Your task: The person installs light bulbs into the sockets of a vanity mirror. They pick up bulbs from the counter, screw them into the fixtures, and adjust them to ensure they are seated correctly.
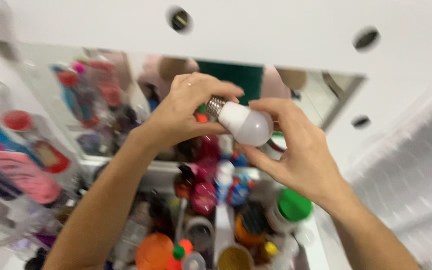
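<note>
Both hands are raised up in front of the camera, sharing one white light bulb (246, 123). The left hand (183, 112) has its grip closed at the bulb's neck: thumb underneath, fingers curled over the top of the metal screw base (215, 105), so the threaded end pokes out toward the left hand's palm. The right hand (296, 150) has a looser grip, fingers curved over the far side of the frosted dome and thumb below it, cradling rather than squeezing. Held this way the bulb lies roughly level, base pointing left, dome right, well above everything below. Two-handed hold looks like support plus control of the base end, judging by finger placement.

Behind the hands there is a mirror (321, 100) set in a white wall, blurred, reflecting coloured clutter. Round dark holes (366, 38) sit in the white panel above, likely recessed fittings, too blurred to say.

Below is a white counter (316, 250), crowded with bottles and jars: a green-capped jar (292, 206), an orange-lidded container (154, 251), red and pink bottles (203, 192), and an open round tin (235, 258). At far left a clear rack holds more pink and red items (21, 172). A pale textured wall runs down the right. Motion blur throughout, so small items are unreadable.
</note>
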